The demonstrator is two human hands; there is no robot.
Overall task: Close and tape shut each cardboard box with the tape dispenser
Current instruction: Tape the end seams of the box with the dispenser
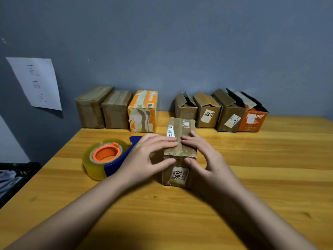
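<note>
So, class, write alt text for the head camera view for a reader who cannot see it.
Both hands, left hand and right hand, press down the flaps of a cardboard box on a wooden table. A tape dispenser lies to its left. Along the wall, three closed boxes stand left and four open boxes right.

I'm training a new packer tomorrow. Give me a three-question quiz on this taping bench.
1. True or false: the tape dispenser lies to the right of the box labelled 3012.
2. How many boxes along the wall have open flaps?
3. Both hands are: A) pressing down the 3012 box's top flaps, B) holding the dispenser, C) lifting the orange box.

Key: 1 false; 2 four; 3 A, left hand, right hand.
</note>
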